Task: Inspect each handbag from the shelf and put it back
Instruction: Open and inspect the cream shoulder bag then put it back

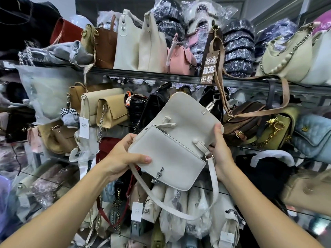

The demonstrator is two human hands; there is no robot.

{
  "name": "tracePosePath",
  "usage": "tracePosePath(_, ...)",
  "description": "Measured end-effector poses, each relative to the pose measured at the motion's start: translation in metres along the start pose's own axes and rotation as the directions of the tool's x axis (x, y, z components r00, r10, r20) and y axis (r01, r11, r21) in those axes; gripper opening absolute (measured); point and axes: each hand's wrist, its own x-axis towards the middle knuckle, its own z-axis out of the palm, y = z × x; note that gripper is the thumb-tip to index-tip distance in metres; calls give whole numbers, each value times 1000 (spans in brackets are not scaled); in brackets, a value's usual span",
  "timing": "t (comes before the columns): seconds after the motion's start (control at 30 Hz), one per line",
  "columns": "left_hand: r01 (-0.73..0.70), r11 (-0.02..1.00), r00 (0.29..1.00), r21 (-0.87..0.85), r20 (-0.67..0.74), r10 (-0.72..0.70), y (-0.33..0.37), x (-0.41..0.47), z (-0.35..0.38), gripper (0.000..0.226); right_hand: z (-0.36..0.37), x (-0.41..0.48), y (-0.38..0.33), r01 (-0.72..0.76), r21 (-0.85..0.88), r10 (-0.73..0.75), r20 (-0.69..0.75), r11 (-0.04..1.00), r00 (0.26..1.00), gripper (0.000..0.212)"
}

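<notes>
Both hands grasp one cream handbag (172,154), held off the shelf in front of the middle tier. Left hand (125,154) grips the bag's left edge, thumb laid across the front panel, fingers hidden behind. Right hand (221,151) holds the right end, thumb against the edge of the raised flap (186,111). The flap stands open, exposing a zip along the top of the body. A metal clasp (157,175) sits low on the front. The strap (179,210) hangs in a loop below. Behind are black quilted bags; a tan flap bag (112,110) sits left, an olive bag with gold chain (275,129) right, a pink bag (180,59) on the upper shelf (143,72)
</notes>
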Motion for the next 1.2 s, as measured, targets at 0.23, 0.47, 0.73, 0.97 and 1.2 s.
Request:
tracePosePath(0.23, -146, 880, 989, 451, 97, 114, 5, -5, 1, 73, 0, 3, 8, -251, 136, 254, -2, 958, 967, 76)
tracePosePath(0.47, -218, 680, 973, 700, 102, 208, -8, 2, 0, 81, 4, 4, 13, -221, 89, 225, -33, 971, 974, 64)
tracePosePath(0.73, 59, 868, 985, 493, 113, -131, 14, 1, 13, 77, 7, 7, 13, -13, 46, 21, -174, 999, 984, 53)
tracePosePath(0.97, 371, 928, 928, 30, 7, -372, 23, 9, 43, 64, 13, 0, 21, 144, -70, -150, -87, 987, 985, 50)
tracePosePath(1.2, 308, 950, 940, -55, -138, -313, 16, 11, 49, 81, 10, 4, 24, 177, -129, -182, -25, 976, 983, 59)
